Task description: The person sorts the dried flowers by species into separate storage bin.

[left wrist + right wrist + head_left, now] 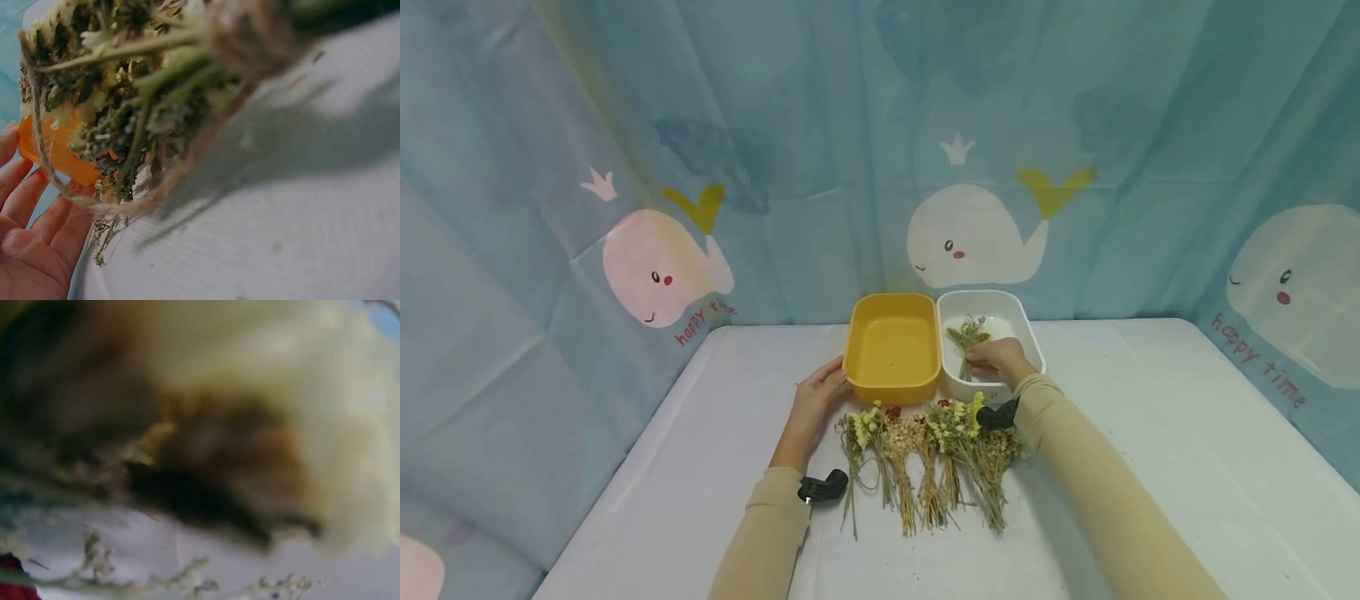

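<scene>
My right hand [1003,358] pinches a small bunch of dried flowers [967,335] by its stems, over the inside of a white plastic tub [1011,320]. Close on its left stands a yellow tub [891,393]. Against that tub's left side rest the fingers of my left hand [811,402], mostly straight. The left wrist view shows this hand [39,240] with its palm turned up and fingers extended, partly behind a twine-tied bunch [144,94]. Blurred plant matter fills most of the right wrist view, so neither hand nor held bunch can be made out there.
Several bunches of dried flowers [901,446] lie in a row in front of the tubs, between my forearms, stems towards me. All stand on a white-covered table [1150,433]. A blue curtain [820,233] with whale prints hangs right behind the tubs.
</scene>
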`<state>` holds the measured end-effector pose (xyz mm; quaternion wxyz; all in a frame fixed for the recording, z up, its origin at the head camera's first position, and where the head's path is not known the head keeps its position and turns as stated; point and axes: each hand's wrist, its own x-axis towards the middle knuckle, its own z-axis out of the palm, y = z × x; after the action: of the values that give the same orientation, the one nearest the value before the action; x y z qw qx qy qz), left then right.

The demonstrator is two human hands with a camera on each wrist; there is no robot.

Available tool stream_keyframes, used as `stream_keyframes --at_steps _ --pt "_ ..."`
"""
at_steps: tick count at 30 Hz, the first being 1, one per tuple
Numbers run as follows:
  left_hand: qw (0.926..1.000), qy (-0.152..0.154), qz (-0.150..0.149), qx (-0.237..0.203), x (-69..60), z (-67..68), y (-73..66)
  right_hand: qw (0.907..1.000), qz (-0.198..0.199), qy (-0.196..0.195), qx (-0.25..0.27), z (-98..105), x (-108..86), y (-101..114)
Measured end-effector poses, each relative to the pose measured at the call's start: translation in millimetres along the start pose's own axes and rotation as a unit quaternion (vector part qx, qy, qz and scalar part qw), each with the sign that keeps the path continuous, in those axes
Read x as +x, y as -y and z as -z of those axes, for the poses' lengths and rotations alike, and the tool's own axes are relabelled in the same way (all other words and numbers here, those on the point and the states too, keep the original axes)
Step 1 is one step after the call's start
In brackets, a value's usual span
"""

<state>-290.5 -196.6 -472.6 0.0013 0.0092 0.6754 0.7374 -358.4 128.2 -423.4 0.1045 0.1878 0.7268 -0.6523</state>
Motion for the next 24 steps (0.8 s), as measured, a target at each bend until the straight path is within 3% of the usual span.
stream_keyframes --at_steps 7,15,24 --pt "1.0 0.007 -0.002 -0.003 -1.3 0.1 -3.5 0.9978 0.038 -0.023 -0.05 7 -5.9 9" --pt "0.9999 -0.002 -0.002 -0.01 1.7 0.2 -1.9 0.9925 0.103 0.049 -0.043 15 -31.1 22" --pt "0.9999 0.006 -0.003 -0.011 2.9 1.9 -1.8 0.9821 0.139 0.108 -0.068 25 -72.5 20"
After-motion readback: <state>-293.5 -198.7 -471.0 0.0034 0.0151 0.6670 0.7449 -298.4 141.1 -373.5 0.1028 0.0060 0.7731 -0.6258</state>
